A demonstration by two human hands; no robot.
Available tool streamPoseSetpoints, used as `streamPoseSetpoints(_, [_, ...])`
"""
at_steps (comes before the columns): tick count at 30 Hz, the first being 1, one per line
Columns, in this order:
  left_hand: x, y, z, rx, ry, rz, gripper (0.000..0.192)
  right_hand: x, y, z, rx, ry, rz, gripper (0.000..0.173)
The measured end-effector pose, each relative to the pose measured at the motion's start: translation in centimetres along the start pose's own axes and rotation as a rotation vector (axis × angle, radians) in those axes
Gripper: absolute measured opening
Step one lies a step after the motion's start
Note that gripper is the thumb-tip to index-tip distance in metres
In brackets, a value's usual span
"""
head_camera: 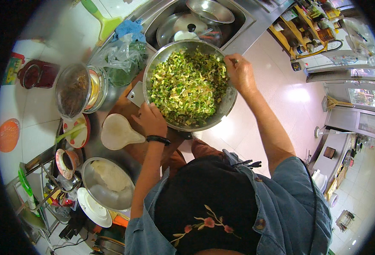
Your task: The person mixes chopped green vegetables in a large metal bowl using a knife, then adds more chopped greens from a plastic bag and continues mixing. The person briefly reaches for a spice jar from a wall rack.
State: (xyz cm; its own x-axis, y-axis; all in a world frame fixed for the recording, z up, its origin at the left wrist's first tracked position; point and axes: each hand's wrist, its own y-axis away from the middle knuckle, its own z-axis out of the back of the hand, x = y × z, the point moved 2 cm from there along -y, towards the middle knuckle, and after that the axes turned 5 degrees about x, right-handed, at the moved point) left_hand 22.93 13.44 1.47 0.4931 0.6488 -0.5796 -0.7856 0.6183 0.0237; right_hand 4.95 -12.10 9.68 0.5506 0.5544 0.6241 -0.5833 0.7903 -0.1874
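Note:
A large metal bowl [227,110] holds a heap of chopped green filling [187,89], with pale yellow bits mixed through it. On its right, my right hand [241,71] grips the rim. My left hand [152,119] holds the lower left side, the thumb and fingers at the rim. The bowl is tilted a little and hangs partly over the wooden cutting board [136,127] and partly over the floor. Part of a metal cleaver blade [137,94] shows beside the bowl on the board. A pale ladle-shaped scoop [119,132] lies left of my left hand.
A sink [248,24] with a pan lid [168,35] and a smaller metal bowl [211,12] lies beyond. Left on the counter are a bag of greens [127,63], a plate with a green stalk [84,138] and a metal basin with dough or flour [91,191]. A spice rack [297,28] stands right.

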Motion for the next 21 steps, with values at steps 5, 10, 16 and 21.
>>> streamPoseSetpoints(5, [0.0,0.0,0.0,-0.003,0.008,-0.011,0.041,0.3,1.7,-4.2,0.018,-0.262,-0.239,0.025])
streamPoseSetpoints(10, [-0.1,-0.1,0.0,-0.005,0.017,-0.003,0.041,4.2,2.3,-6.5,0.150,-0.575,-0.186,0.020])
streamPoseSetpoints(16, [-0.4,-0.2,0.3,0.005,-0.014,0.006,0.028,8.0,5.0,-3.1,0.205,-0.616,0.042,0.014])
streamPoseSetpoints(21, [-0.4,0.0,0.1,0.026,0.074,0.033,0.037,10.2,7.4,-4.6,0.361,-0.525,0.296,0.009])
